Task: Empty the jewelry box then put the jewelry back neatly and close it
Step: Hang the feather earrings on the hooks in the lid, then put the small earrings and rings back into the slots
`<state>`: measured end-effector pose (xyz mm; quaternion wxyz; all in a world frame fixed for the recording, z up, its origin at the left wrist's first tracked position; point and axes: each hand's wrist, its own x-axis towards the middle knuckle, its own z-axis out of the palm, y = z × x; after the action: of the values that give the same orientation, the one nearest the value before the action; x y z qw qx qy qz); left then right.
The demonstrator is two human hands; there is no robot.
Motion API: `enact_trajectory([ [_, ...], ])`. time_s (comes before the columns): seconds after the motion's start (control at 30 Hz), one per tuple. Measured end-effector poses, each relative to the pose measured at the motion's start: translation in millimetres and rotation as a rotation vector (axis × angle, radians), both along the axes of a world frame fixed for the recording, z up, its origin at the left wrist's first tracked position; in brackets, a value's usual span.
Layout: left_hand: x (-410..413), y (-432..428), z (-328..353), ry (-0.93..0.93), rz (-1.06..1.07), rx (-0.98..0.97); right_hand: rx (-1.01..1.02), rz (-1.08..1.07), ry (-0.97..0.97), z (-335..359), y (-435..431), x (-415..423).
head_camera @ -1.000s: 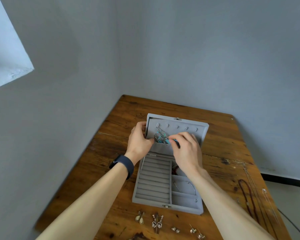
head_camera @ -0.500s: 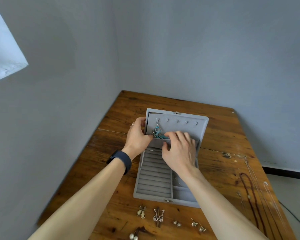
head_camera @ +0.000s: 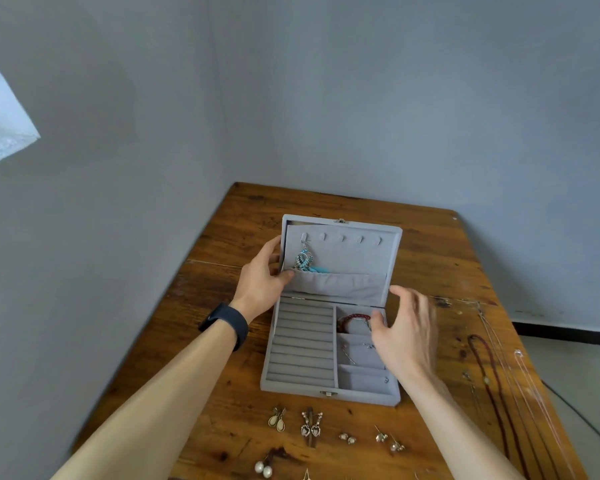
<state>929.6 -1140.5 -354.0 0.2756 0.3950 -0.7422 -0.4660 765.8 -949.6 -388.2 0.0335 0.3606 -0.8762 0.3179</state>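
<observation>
An open grey velvet jewelry box (head_camera: 300,382) lies on the wooden table. Its lid (head_camera: 347,258) stands upright, and my left hand (head_camera: 262,280) grips the lid's left edge, thumb on the lid pocket. A turquoise necklace (head_camera: 305,261) hangs from the leftmost hook, its lower end tucked into the pocket. My right hand (head_camera: 404,332) hovers open over the box's right compartments, holding nothing. A red bead bracelet (head_camera: 350,320) lies in the top right compartment. Small silver pieces lie in the compartments below.
Several pairs of earrings (head_camera: 309,426) lie in a row on the table (head_camera: 222,271) in front of the box. Long necklaces, one dark red (head_camera: 492,379), stretch along the table's right side. Grey walls close in on the left and back.
My right hand has let go of the turquoise necklace, tucked it into the lid pocket, and drawn back down to the right over the compartments. My left hand still holds the lid.
</observation>
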Motion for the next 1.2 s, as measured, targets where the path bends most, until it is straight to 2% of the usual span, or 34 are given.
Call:
enact_trajectory([
  [0.1,-1.4,0.7,-2.4,-0.007,0.036,-0.031,0.067,0.056,-0.145,-13.7,15.4,1.9],
  [0.37,-8.4,14.4,-1.2,-0.026,0.108,-0.027,0.065,0.1,-0.054,-25.4,26.4,20.8],
  [0.6,8.8,35.4,-3.7,-0.197,0.093,0.06,0.064,0.124,-0.058,-23.2,29.8,17.5],
  [0.73,36.0,64.0,-19.7,-0.161,0.07,0.137,0.036,0.151,-0.031,-17.6,38.1,25.8],
  [0.83,60.9,88.9,-27.5,-0.111,0.07,0.161,-0.089,0.192,0.041,-14.4,54.6,48.7],
  [0.97,93.0,119.2,-38.3,-0.081,0.086,0.092,-0.189,0.283,0.018,-14.5,79.7,88.9],
  [1.2,123.1,161.6,-52.9,-0.119,0.174,-0.098,-0.058,0.399,-0.012,-22.9,86.9,134.9],
])
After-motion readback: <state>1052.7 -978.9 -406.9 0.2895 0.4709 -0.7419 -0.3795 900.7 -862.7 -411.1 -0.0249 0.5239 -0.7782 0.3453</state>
